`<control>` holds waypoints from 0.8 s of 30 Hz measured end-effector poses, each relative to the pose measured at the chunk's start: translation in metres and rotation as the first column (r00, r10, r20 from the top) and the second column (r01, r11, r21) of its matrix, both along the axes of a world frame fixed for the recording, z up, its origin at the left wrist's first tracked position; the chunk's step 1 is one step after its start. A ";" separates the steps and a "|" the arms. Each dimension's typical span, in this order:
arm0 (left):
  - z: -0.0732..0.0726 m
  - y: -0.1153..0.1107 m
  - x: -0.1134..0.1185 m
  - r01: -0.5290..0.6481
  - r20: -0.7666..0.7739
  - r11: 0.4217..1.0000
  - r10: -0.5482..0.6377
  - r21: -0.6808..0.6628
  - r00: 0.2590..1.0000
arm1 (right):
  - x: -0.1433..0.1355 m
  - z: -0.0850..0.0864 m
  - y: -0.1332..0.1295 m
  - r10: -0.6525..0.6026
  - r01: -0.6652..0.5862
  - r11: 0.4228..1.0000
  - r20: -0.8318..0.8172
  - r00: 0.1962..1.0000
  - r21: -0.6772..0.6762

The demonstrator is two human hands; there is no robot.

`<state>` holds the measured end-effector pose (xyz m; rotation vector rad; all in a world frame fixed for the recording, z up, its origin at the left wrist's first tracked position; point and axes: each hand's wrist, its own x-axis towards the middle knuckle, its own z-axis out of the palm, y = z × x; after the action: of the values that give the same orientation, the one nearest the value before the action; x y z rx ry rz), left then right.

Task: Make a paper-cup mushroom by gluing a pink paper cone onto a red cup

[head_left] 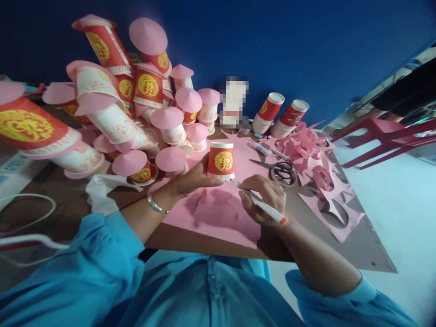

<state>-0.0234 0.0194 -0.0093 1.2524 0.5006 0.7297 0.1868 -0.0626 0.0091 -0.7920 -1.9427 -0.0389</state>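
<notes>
My left hand point(195, 178) is wrapped round a red and white paper cup point(221, 160) with a gold round emblem, held above the pink paper. A white marker pen point(264, 206) with a red end is gripped in my right hand point(264, 197), its tip at the cup's lower white band. Beneath both hands lies a sheet of pink paper point(238, 227), with cut pink pieces on it. To the right of the cup, black-handled scissors point(281, 171) rest on a roll of tape point(289, 181).
Paper cups with pink cone tops point(166, 118) are piled at the left and back. Two stacks of cups point(269, 111) stand by the blue wall point(306, 41). Pink paper offcuts point(327, 190) cover the right side. A red stool point(374, 136) stands beyond the table.
</notes>
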 end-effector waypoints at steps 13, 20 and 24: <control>-0.002 -0.001 0.000 0.010 0.012 0.999 -0.010 -0.032 1.000 | -0.002 0.001 0.002 0.027 -0.026 0.999 0.057 0.998 -0.028; -0.003 -0.001 0.000 0.015 0.032 1.000 -0.014 -0.024 0.999 | -0.002 0.000 0.003 0.023 -0.021 0.999 0.051 0.998 -0.025; -0.001 -0.003 0.000 0.024 0.037 0.999 -0.022 -0.035 0.999 | -0.001 0.000 0.003 0.013 -0.012 1.000 0.063 0.998 -0.022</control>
<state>-0.0233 0.0164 -0.0106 1.2081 0.4661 0.7206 0.1853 -0.0598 0.0087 -0.8017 -2.0105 -0.0355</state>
